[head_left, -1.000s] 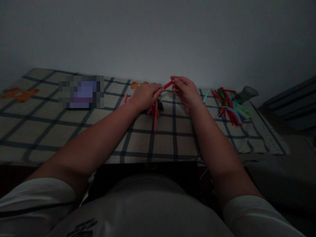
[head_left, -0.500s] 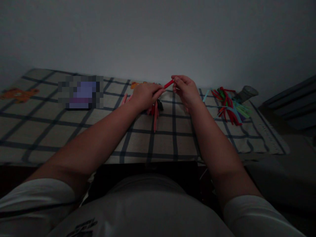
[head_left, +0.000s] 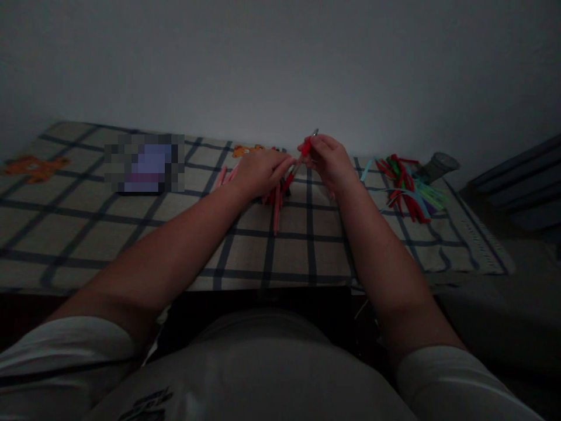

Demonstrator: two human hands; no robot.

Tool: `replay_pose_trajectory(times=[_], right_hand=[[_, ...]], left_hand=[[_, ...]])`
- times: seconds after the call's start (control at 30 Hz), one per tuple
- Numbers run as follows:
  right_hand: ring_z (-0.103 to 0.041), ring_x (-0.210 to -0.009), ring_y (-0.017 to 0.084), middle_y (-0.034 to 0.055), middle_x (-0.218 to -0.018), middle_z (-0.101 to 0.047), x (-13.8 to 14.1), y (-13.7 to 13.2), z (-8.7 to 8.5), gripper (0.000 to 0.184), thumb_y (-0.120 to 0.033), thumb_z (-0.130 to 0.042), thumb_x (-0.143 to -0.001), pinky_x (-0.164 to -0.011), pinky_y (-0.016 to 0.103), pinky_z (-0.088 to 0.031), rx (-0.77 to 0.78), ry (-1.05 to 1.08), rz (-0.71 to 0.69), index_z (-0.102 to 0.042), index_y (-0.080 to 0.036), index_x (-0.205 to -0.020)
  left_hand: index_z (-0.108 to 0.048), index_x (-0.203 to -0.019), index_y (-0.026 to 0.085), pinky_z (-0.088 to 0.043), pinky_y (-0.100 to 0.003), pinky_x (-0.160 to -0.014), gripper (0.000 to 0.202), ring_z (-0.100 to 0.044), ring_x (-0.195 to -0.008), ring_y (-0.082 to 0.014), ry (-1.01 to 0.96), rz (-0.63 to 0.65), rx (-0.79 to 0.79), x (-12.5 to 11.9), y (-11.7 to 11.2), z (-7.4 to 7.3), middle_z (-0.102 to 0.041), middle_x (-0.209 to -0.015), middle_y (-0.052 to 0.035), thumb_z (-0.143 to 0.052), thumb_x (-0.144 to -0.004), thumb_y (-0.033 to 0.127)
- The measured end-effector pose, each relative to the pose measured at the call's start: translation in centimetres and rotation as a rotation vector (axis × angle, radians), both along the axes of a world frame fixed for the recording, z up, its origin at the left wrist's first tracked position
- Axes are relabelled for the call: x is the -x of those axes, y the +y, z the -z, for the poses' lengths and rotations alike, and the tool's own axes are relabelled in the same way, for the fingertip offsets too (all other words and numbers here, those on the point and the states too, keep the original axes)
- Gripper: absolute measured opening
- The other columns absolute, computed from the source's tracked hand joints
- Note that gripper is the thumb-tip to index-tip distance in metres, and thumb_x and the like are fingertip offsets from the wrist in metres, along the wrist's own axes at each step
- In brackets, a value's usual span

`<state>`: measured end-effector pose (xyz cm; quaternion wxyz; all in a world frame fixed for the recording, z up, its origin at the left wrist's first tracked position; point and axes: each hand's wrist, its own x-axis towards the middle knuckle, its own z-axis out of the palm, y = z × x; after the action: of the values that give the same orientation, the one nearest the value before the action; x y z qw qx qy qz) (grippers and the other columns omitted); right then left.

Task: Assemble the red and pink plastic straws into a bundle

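Red and slim, a pen (head_left: 306,147) slants above the cloth-covered worktop (head_left: 333,257), pinched in the fingertips of a person's right hand (head_left: 332,162). Its silver tip pokes up past the thumb and forefinger, while the pale barrel runs down and across toward the left hand (head_left: 258,169). The hands are near each other but apart, with the pen in the narrow space between them. The left hand's fingertips meet close by the barrel; whether they grip it cannot be told in the dim light.

Below the left hand, and partly hidden by it, sits a pile of pieces (head_left: 277,210) in red, pink and dark tones; where the pen's lower end stops against it is hard to make out. Pink sticks (head_left: 221,176) lie just left of the same hand, and an orange bear figure (head_left: 243,151) shows just behind it. Well to the left of both hands are a device (head_left: 146,169) with a purple screen, blurred into blocks, and, farther out, a second bear figure (head_left: 35,168). To the right of the right hand, a tangle of strips (head_left: 405,190) in red, green and blue spreads beside a clear tilted cup (head_left: 439,166).
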<state>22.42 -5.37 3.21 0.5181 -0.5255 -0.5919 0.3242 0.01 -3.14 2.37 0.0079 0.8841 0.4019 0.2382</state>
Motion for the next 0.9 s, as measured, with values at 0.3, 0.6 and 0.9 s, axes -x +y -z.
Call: replay_pose_trajectory(times=[0.3,0.6,0.9], right_hand=[[-0.082,-0.099,0.026,0.0087,-0.101,-0.085,-2.2,-0.1,-1.3,0.042,-0.065,-0.084,-0.109,-0.090,0.037,-0.067,0.115,-0.270,0.166,-0.083,-0.023,-0.109],[-0.083,-0.098,0.032,0.0155,-0.100,-0.089,-2.1,0.1,-0.3,0.025,-0.038,-0.080,-0.107,-0.094,0.042,-0.065,0.244,-0.647,0.190,-0.088,-0.015,-0.101],[-0.085,-0.098,0.032,0.0175,-0.100,-0.091,-2.8,0.4,0.1,0.027,-0.034,-0.081,-0.108,-0.095,0.042,-0.065,0.284,-0.740,0.198,-0.095,-0.012,-0.107]], left_hand=[[-0.089,-0.126,0.027,-0.053,-0.043,-0.099,0.060,-0.080,-0.117,-0.0339,0.030,-0.003,-0.012,0.0,0.1,0.2,-0.089,-0.123,-0.0127,-0.036,-0.126,0.054],[-0.089,-0.120,0.027,-0.053,-0.044,-0.097,0.053,-0.080,-0.115,-0.0351,0.035,0.003,0.003,0.0,0.1,0.1,-0.089,-0.116,-0.0134,-0.043,-0.123,0.054],[-0.090,-0.121,0.025,-0.054,-0.046,-0.098,0.055,-0.081,-0.116,-0.0369,0.051,-0.017,0.021,0.1,0.4,0.4,-0.090,-0.122,-0.0152,-0.044,-0.122,0.055]])
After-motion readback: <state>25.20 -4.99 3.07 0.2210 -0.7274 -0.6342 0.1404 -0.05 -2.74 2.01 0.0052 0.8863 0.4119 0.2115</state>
